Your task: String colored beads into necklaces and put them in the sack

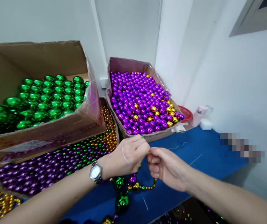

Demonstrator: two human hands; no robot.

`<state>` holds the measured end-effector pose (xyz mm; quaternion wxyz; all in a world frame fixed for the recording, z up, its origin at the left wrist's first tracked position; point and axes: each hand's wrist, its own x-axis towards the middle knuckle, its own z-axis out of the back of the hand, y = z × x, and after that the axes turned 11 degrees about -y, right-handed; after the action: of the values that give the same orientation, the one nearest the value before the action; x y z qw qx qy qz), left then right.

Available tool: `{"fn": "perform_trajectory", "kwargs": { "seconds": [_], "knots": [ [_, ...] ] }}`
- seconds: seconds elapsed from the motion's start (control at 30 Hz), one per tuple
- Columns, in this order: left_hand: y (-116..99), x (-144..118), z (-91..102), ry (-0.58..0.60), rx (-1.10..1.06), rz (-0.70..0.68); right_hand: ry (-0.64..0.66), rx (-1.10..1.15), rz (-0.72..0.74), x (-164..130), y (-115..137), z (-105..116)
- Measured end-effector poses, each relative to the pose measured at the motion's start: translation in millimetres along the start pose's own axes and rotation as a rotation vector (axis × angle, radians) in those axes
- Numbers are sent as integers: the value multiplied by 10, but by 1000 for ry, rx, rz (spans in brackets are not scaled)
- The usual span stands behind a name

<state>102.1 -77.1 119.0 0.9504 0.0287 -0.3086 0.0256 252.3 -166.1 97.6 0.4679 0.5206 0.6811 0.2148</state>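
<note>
My left hand (126,155) and my right hand (167,168) meet fingertip to fingertip above the blue table (201,152), both pinching a thin white thread. A strand of beads (130,183) hangs below them, with green, purple and small gold beads. More of that strand trails down to a large green bead (122,202) near the bottom edge. A silver wristwatch (96,172) sits on my left wrist.
A cardboard box of green balls (40,99) rests at left above a box of strung purple, green and gold beads (54,165). A box of purple and gold balls (142,102) stands behind my hands. A red dish (186,113) and white items lie by the wall.
</note>
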Motion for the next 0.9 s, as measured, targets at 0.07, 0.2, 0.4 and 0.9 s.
{"fn": "perform_trajectory", "kwargs": {
  "seconds": [0.07,0.2,0.4,0.9],
  "knots": [
    [-1,-9,-6,-15,-46,21,52,208,-15,27,-193,-12],
    [-37,-9,41,-51,-191,116,105,308,46,143,-456,-13],
    [-83,-59,113,-120,-457,552,-139,-391,613,345,-572,108],
    [72,-197,-40,50,-682,1020,-492,-1532,1696,788,-516,348]
  ]
}}
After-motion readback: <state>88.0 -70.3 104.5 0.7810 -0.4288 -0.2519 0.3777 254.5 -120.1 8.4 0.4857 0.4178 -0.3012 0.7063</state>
